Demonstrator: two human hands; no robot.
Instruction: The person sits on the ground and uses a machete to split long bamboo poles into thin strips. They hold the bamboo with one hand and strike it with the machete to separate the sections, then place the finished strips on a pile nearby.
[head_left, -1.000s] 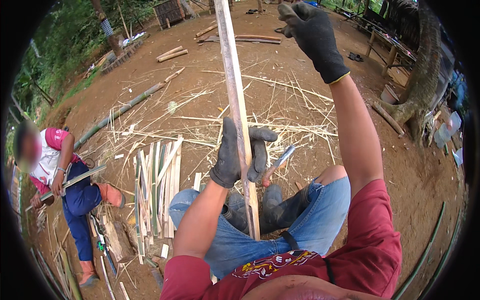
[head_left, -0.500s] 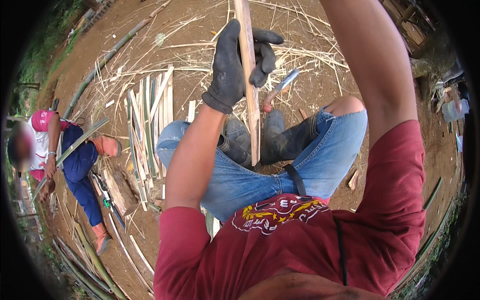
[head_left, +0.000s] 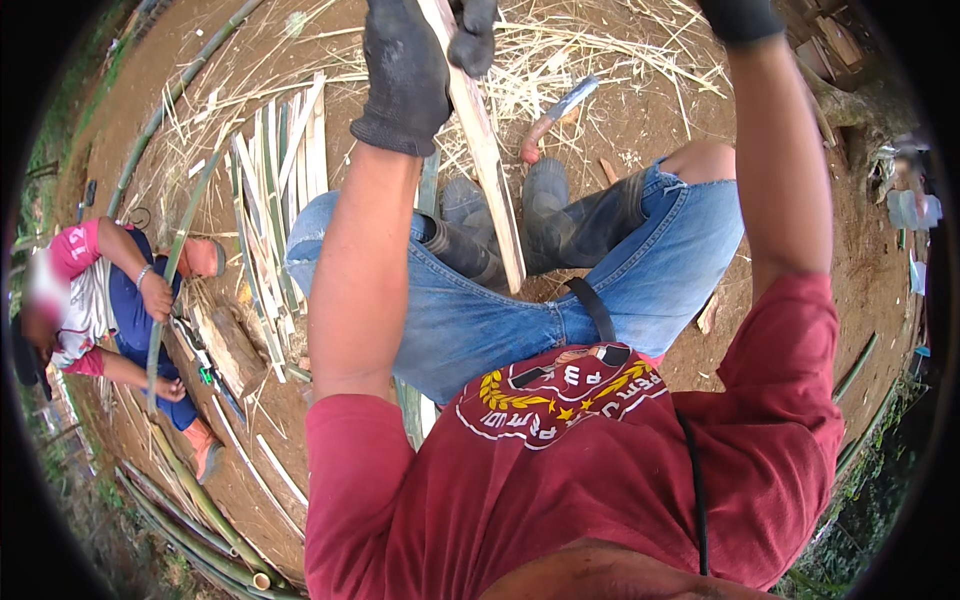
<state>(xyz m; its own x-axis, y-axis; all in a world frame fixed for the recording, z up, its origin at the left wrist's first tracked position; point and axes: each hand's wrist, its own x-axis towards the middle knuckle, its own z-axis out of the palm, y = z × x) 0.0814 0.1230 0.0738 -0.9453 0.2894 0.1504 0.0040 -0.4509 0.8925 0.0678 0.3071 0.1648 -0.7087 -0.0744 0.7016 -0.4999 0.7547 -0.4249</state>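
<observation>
My left hand [head_left: 402, 85], in a dark grey glove, is closed around a long pale split bamboo strip [head_left: 485, 165]. The strip's upper end runs out past the top edge, and its lower end hangs between my knees, above my boots. At the upper right my right hand [head_left: 742, 15], also gloved, is cut off by the picture's edge. Its fingers are hidden, so I cannot see whether it holds anything. On the ground past my boots lies a knife [head_left: 570, 98] with a grey-blue blade and a brownish handle.
Left of my legs lies a pile of split bamboo strips [head_left: 268, 200]. Thin shavings [head_left: 600, 55] litter the dirt ahead. A co-worker [head_left: 110, 300] sits at the far left, holding a green bamboo strip [head_left: 185, 235]. A wood block [head_left: 228, 345] and bamboo poles [head_left: 195, 535] lie nearby.
My left hand has moved up and left with the bamboo strip, which now leans more. My right glove has come into view at the top. The co-worker's bamboo strip has swung more upright.
</observation>
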